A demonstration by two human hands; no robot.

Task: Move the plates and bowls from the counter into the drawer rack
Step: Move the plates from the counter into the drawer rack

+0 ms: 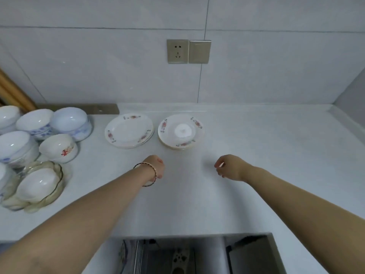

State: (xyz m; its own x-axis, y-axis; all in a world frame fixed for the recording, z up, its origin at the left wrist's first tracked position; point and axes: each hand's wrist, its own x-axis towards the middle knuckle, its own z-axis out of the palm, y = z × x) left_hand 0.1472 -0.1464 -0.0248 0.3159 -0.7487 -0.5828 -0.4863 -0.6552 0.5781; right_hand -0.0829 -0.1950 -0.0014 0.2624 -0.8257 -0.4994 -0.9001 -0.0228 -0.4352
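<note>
Head camera showed your counter (256, 155) with a cluster of white bowls (58, 148) crowded at its far left, several patterned in blue and 1 marked in red. Nearest you in that group, 1 more bowl sat inside a clear glass dish (57, 175).

Your left hand (156, 167), with a thin bracelet (152, 175) at the wrist, hovered over bare counter, just short of the plates. Its fingers were bent down behind the back of the hand, so I cannot tell whether it was closed or relaxed; nothing showed in it.

Beyond it lay 2 stacks of flowered plates, side by side but apart: the left stack (129, 130) and the right stack (180, 131), both near the back wall. Below the counter's front edge, the drawer rack (167, 256) stood pulled out, its metal wires visible but its contents too blurred to name.

On the wall above the plates sat an outlet (177, 51) and a switch (199, 51).

Your right hand (229, 167) hung over the counter with fingers loosely curled, holding nothing, near the right stack but not touching it.
</note>
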